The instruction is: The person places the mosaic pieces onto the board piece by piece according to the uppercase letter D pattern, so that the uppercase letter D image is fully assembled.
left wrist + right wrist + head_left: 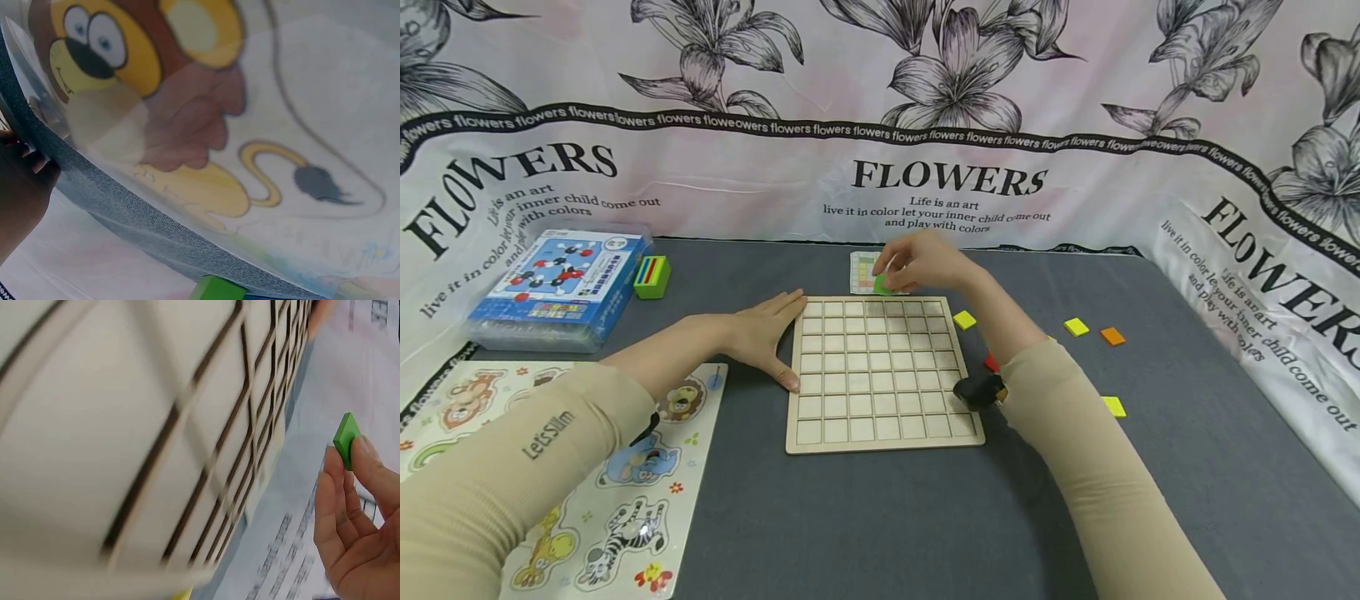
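Observation:
A green square tile (347, 440) is pinched between the thumb and fingertips of my right hand (921, 260). In the head view that hand is over the far edge of a wooden grid board (883, 450), close above a small printed colour-grid card (862, 272). My left hand (765, 333) lies with fingers extended along the board's left edge, thumb at its side. The board's square cells hold no tiles in the head view. At the edge of the left wrist view, part of the left hand (25, 187) appears in shadow.
Yellow tiles (1076, 327), an orange tile (1112, 336) and a partly hidden red tile (992, 363) lie right of the board. On the left are an animal puzzle sheet (696, 450), a blue boxed molecule set (561, 275) and a green block with coloured stripes (652, 277).

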A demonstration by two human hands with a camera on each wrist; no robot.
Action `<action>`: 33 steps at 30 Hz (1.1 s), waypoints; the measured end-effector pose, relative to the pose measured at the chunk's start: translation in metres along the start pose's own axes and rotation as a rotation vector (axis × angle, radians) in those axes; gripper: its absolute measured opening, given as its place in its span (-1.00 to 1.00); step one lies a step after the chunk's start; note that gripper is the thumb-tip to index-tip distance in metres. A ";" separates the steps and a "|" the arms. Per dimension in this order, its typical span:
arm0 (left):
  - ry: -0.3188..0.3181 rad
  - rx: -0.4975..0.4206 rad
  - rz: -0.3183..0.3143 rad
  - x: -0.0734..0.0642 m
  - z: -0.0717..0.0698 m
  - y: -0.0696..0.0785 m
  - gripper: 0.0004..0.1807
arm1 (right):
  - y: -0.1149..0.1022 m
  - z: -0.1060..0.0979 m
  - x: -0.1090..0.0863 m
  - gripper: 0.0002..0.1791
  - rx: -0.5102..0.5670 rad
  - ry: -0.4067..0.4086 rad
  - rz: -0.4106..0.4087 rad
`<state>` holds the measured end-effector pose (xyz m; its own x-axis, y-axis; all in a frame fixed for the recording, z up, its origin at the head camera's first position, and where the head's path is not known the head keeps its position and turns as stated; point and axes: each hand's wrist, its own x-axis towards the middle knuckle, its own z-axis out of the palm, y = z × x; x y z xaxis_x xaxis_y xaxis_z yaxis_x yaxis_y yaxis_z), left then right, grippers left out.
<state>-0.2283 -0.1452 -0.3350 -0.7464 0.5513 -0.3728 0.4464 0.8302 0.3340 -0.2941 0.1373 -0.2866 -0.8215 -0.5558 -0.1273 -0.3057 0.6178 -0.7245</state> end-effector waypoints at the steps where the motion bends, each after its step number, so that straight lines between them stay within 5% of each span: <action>1: -0.001 0.003 0.002 0.000 0.000 0.000 0.52 | -0.003 0.005 0.004 -0.78 0.001 -0.015 -0.001; 14: -0.004 0.020 -0.005 0.001 -0.004 0.001 0.49 | -0.030 0.048 0.033 -0.82 -0.062 -0.186 0.034; 27: 0.006 0.004 0.008 0.000 -0.005 0.000 0.44 | -0.037 0.065 0.036 -0.91 -0.242 -0.171 0.010; 33: 0.008 0.015 0.006 0.001 -0.006 0.000 0.44 | -0.037 0.065 0.035 -0.94 -0.246 -0.151 0.009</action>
<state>-0.2321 -0.1447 -0.3300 -0.7475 0.5553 -0.3644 0.4578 0.8283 0.3230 -0.2801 0.0583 -0.3082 -0.7497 -0.6145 -0.2458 -0.4212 0.7295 -0.5389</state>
